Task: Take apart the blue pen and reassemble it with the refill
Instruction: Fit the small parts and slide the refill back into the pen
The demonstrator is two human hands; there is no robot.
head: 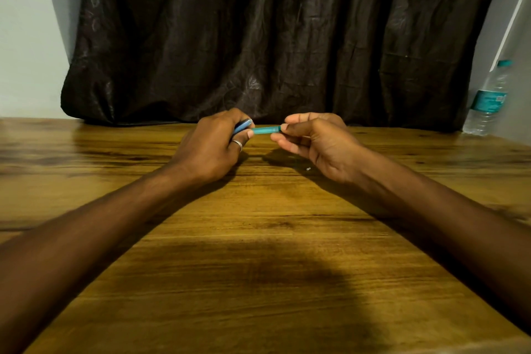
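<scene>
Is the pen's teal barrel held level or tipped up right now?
Level. The teal barrel spans horizontally between left hand and right hand, above the table.

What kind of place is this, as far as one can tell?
Probably a room in a home: a wooden table stands against a dark curtain, and a plastic water bottle stands at the right by a plain wall.

Dark curtain [273, 37] behind wooden table [258, 238]; pale walls [26, 37].

Teal pen barrel [265, 130]; brown wood-grain table [258, 238]; curtain [273, 31] seemingly dark brown.
</scene>
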